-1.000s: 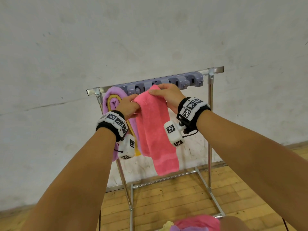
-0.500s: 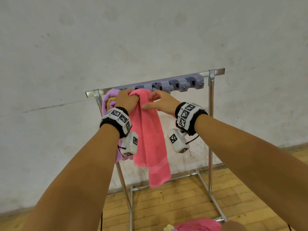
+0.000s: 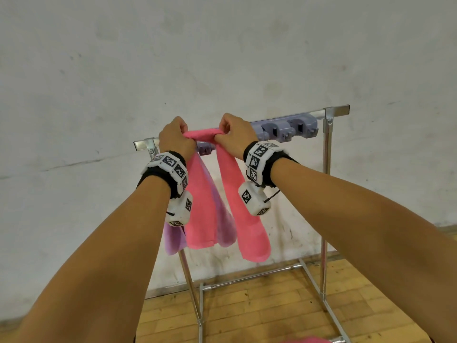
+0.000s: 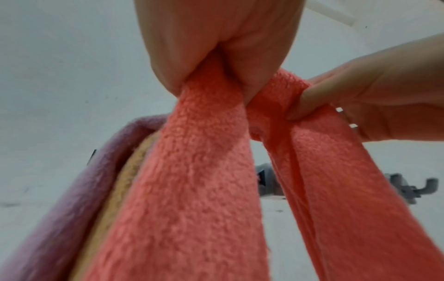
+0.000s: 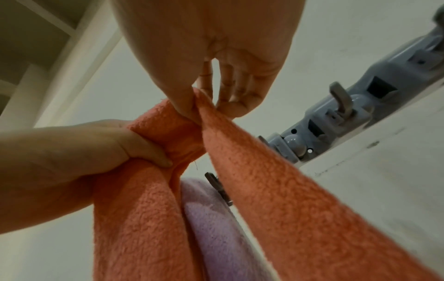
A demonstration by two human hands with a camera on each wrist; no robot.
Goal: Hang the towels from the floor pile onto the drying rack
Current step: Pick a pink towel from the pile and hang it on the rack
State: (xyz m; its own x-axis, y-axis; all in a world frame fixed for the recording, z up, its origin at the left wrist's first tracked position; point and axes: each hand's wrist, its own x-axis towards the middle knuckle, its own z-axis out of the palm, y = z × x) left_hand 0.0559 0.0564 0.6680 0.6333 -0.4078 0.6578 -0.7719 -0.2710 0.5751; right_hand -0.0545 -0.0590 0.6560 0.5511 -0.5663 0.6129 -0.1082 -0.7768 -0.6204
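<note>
A pink towel [image 3: 202,134] is stretched between my two hands just in front of the top bar of the metal drying rack [image 3: 329,154]. Its two ends hang down as separate strips [image 3: 247,219]. My left hand [image 3: 173,137] grips its left part in a fist [image 4: 209,76]. My right hand [image 3: 235,132] pinches its right part between thumb and fingers [image 5: 199,106]. A purple towel [image 3: 223,224] hangs on the bar behind, with a yellow one [image 4: 113,190] tucked under it. More towels [image 3: 304,339] peek in at the bottom edge.
A grey holder strip with hooks [image 3: 289,128] runs along the bar's right half. The rack stands against a white wall [image 3: 222,58] on a wooden floor [image 3: 259,305]. Its lower crossbar [image 3: 247,278] and base rails lie near the floor.
Both hands rose to bar height and moved apart along the pink towel. The towel, earlier one bunched strip, now spans between them with both ends hanging.
</note>
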